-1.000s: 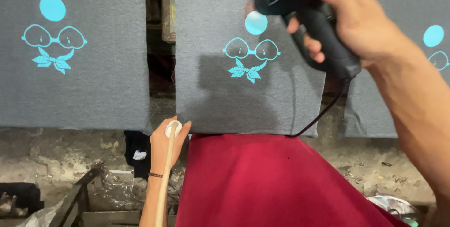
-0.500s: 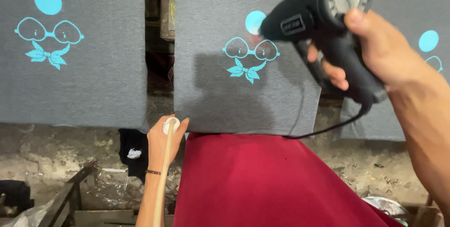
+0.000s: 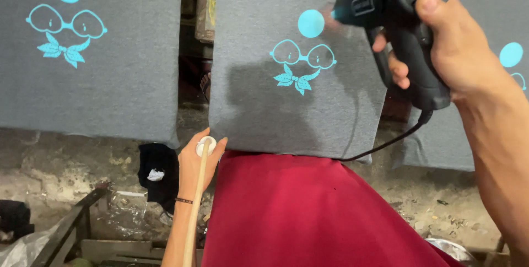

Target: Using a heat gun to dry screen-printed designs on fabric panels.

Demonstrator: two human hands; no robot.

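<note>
Drying the printed design looks to be the step in hand: the right hand (image 3: 457,52) is closed around the grip of a black heat gun (image 3: 399,19), one finger curled at the trigger side, with the nozzle aimed leftward at the turquoise dot (image 3: 311,23) near the top edge of the middle grey board (image 3: 297,101). The nozzle sits just beside the dot, close over the cloth; whether it touches cannot be told. Below the dot lies the turquoise glasses-and-bow print (image 3: 302,66), roughly in the board's upper middle. A black cord (image 3: 386,143) trails from the gun's base down across the board's lower right corner.

The right forearm comes in from the lower right, wrist bent so the gun lies nearly level. The left hand (image 3: 199,159) is held low at the board's lower left corner, fingers wrapped around the white-capped top of a wooden stick (image 3: 194,212), forearm rising straight from below.

As a judgement, the next move calls for passing the nozzle evenly down over the glasses print without lingering in one spot. Another grey board (image 3: 88,52) with the same print hangs to the left; red cloth (image 3: 308,212) lies below.
</note>
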